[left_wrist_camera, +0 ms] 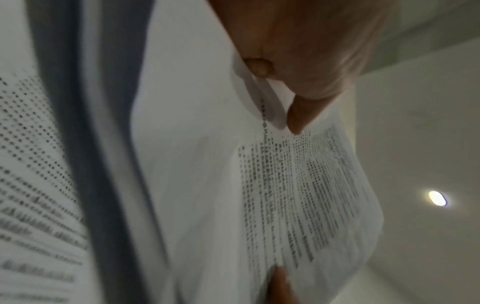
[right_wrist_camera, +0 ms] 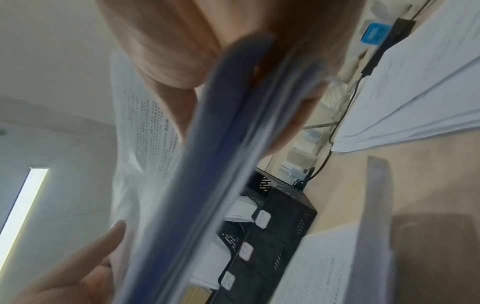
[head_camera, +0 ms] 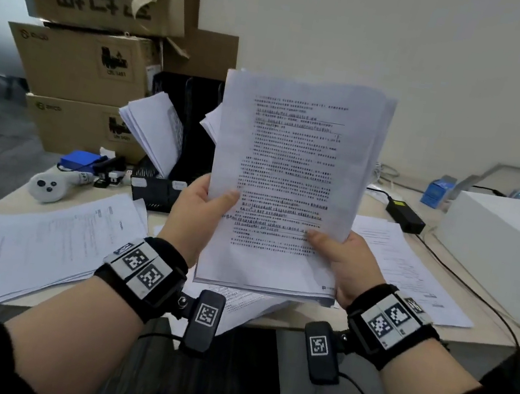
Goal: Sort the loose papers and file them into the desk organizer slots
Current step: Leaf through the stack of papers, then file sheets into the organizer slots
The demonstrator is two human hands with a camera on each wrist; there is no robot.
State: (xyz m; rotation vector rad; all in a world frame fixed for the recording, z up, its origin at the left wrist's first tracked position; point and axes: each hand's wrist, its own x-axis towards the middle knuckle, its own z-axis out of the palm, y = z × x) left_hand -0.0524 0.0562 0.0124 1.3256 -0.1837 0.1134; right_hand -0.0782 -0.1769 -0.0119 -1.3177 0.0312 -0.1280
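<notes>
A thick stack of printed papers [head_camera: 289, 174] is held upright in front of me, above the desk. My left hand [head_camera: 198, 211] grips its lower left edge with the thumb across the front page. My right hand [head_camera: 340, 260] grips the lower right corner, thumb on the front. The black mesh desk organizer [head_camera: 168, 162] stands behind the stack on the left, with papers [head_camera: 157, 126] leaning in its slots; part of it is hidden by the stack. In the left wrist view the papers [left_wrist_camera: 298, 195] fan out under my fingers [left_wrist_camera: 298, 115]. The right wrist view shows the stack's edge [right_wrist_camera: 207, 164] and the organizer [right_wrist_camera: 280, 226].
Loose sheets [head_camera: 23, 244] cover the desk's left side, and more sheets [head_camera: 410, 271] lie at the right. Cardboard boxes [head_camera: 82, 63] are stacked at the back left. A white box [head_camera: 499, 248], a black power adapter [head_camera: 406, 213], cables and a white controller [head_camera: 49, 185] sit on the desk.
</notes>
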